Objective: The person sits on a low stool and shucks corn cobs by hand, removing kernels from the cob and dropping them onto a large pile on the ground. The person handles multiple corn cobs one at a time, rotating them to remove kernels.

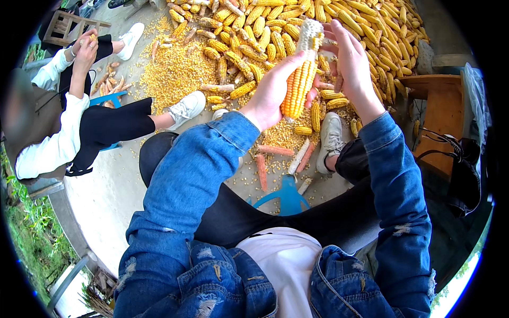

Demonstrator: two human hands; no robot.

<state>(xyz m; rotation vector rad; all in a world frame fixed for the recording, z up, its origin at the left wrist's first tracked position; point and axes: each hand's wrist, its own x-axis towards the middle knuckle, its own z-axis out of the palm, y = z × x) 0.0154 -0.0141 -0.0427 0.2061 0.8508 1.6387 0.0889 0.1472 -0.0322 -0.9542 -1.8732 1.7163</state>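
My left hand (274, 89) is closed around a partly shelled corn cob (301, 89), its lower part still covered in yellow kernels and its upper end bare and whitish. Close by on the right, my right hand (352, 67) is raised with its fingers behind the cob's upper end; whether they touch it is hidden. Beyond both hands lies a large heap of yellow corn ears (373, 35). Loose kernels (181, 71) are piled to the left of the heap. Several bare cobs (276, 150) lie on the floor between my feet.
At the left, a seated person (59, 119) holds something small and yellow in both hands. A blue plastic stool (289, 196) shows between my legs. On the right stands a wooden chair (444, 115) with a black bag (465, 171) and clear plastic.
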